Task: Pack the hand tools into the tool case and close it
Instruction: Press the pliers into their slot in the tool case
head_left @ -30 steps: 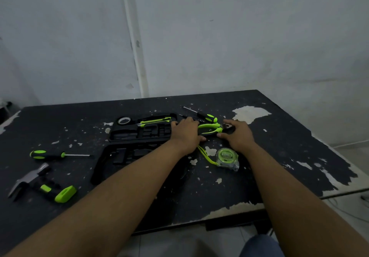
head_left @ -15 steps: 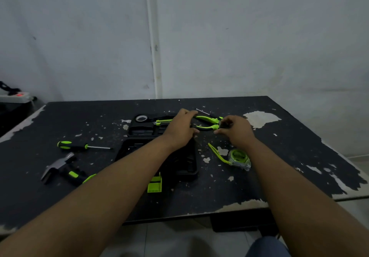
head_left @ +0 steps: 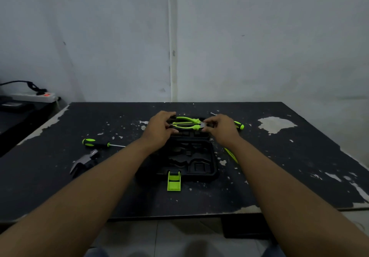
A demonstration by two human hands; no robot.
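A black tool case (head_left: 201, 163) lies open in the middle of the table, its green latch (head_left: 174, 181) pointing toward me. Green-handled pliers (head_left: 187, 123) are held over the case's far half. My left hand (head_left: 160, 127) grips the handle ends and my right hand (head_left: 219, 128) pinches the metal jaws. A green-and-black screwdriver (head_left: 99, 143) lies left of the case, and a hammer (head_left: 84, 162) sits nearer, partly behind my left forearm. Another screwdriver (head_left: 238, 125) lies just past my right hand. A yellow-green tape strip (head_left: 231, 155) shows beside my right forearm.
The black table (head_left: 279, 167) has chipped paint and ends close to me and at the right. A white wall stands right behind it. A power strip (head_left: 33, 97) with a red light sits on a surface at the far left.
The pliers have moved left from the table onto the case's far half, both hands still on them. The view has swung left, so the case now appears centred.
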